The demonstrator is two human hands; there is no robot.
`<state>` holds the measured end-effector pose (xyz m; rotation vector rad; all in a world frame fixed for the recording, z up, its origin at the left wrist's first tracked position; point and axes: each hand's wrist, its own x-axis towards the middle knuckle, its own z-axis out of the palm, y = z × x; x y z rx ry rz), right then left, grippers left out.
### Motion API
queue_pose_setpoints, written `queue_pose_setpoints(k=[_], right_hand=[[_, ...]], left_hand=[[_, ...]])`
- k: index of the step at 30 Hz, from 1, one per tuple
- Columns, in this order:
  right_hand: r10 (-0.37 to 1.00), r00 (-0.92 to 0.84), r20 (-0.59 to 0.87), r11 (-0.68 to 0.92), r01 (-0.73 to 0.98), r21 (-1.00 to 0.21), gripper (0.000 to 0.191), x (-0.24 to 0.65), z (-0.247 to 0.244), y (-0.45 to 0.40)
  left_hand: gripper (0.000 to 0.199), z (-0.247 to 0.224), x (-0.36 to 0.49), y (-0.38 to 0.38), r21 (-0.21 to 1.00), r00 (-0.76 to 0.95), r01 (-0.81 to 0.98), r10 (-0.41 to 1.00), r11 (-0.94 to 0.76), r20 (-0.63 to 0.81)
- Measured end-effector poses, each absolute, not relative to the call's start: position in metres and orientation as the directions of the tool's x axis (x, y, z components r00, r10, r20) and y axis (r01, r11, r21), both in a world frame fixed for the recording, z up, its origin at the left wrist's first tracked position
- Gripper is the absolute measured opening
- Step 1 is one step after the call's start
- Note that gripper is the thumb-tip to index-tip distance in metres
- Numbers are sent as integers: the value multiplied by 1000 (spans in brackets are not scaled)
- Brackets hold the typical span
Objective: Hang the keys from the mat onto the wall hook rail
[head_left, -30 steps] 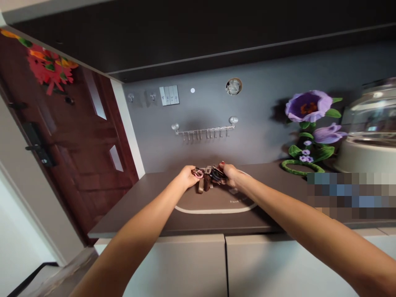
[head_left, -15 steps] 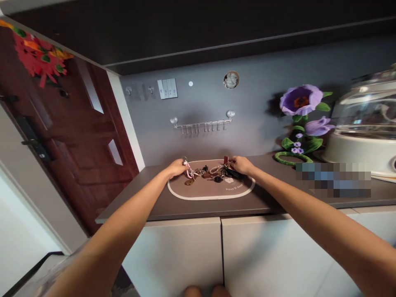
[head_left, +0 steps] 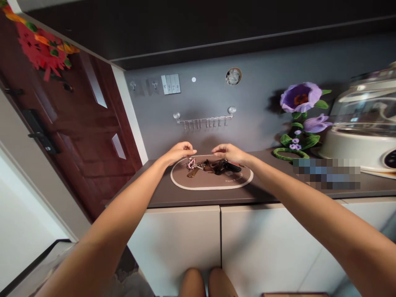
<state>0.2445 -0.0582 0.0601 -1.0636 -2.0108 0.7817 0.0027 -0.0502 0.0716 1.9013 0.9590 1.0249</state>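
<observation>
On an oval brown mat (head_left: 208, 181) with a pale rim lies a heap of keys and key fobs (head_left: 216, 166). At its left end is a pink keychain (head_left: 191, 164), with a brownish key tag (head_left: 193, 172) beside it. My left hand (head_left: 180, 152) hovers above the mat's back left edge, fingers loosely curved and apart, nothing visible in them. Facing it, my right hand (head_left: 228, 153) is raised over the right part of the heap, its fingers also bent with no object seen between them.
A clear rail with several small hooks (head_left: 205, 121) is fixed to the grey wall behind the mat. Purple knitted-looking flowers (head_left: 300, 98) and a cream appliance with a transparent dome (head_left: 365, 144) stand at the right. A dark shelf (head_left: 216, 29) overhangs the counter (head_left: 266, 194).
Both hands have lifted off the keys and keychains and come closer together. The pink keychain, held up at the left before, now lies on the mat. The view has shifted slightly.
</observation>
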Motion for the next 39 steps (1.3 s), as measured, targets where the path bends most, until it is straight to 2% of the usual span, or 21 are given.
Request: queue_pose_setpoints(k=[3,5,8,11,16,20,25,27,29,31,35,37,39], right_hand=[[812,-530,246,329,67,-942,30,229,63,-69],[816,-558,153,168,-24,-985,49,222,60,-75],[837,-546,32,1,-56,-998,60,216,49,-80],[846,-533,-9,-61,-80,-995,61,216,33,-83],[851,-526,3,-77,-131,-988,62,220,17,-83],[843,-539,7,-80,-138,-987,62,219,16,-82],[863,-504,-2,-54,-89,-995,62,213,25,-80],[864,-501,47,-11,-112,-994,62,207,31,-75],[879,-463,119,62,-136,-989,56,197,38,-69],[911,-370,183,145,-126,-981,40,186,44,-60],[961,-128,246,243,-41,-969,9,164,49,-36],[963,-43,264,265,8,-964,4,156,46,-22],[954,15,298,296,83,-952,10,151,41,-9]], left_hand=[[38,71,8,-61,952,530,32,813,-303,241],[49,62,10,-67,983,565,-60,806,-172,176],[59,40,11,-69,987,534,-160,840,-6,92],[62,18,10,-68,972,509,-214,860,96,27],[63,2,5,-64,940,523,-318,850,127,62],[64,2,4,-63,932,534,-336,842,134,71],[63,12,2,-64,961,497,-236,868,145,-8],[62,20,1,-60,972,489,-211,872,101,16],[55,30,-1,-54,982,449,-191,890,5,83],[42,38,-2,-44,985,358,-120,920,-124,159],[24,46,-4,-21,931,212,146,930,-334,300],[18,43,-6,-9,863,185,277,904,-424,385],[12,38,-7,1,768,169,402,865,-499,473]])
